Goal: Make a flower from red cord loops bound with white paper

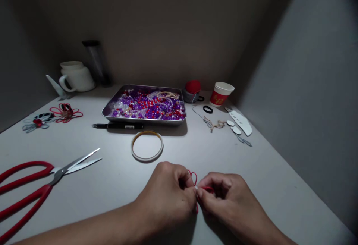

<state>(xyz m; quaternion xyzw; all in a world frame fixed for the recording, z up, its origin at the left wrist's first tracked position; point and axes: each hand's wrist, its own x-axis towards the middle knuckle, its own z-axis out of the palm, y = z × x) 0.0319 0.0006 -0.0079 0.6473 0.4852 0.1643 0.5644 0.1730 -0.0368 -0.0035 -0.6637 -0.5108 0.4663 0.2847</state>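
Low over the near part of the table, my left hand [170, 194] and my right hand [228, 196] meet fingertip to fingertip. Both pinch a flower of red cord loops [195, 178]; one loop sticks up between the hands and another bit hangs below. A small white spot [196, 188] shows where the fingertips come together, too small to name. My fingers hide most of the cord flower. Beyond my left hand lies a roll of tape [147, 159], nearly used up. Large red-handled scissors [58, 174] rest at the left with their blades apart.
A metal tray [144, 122] of purple, red and clear beads stands at the back, a black pen [117, 126] before it. Finished-looking cord flowers [66, 113] lie far left, near a white pot [78, 77]. Yarn [192, 87], a paper cup [220, 94] and a white card [240, 122] sit right.
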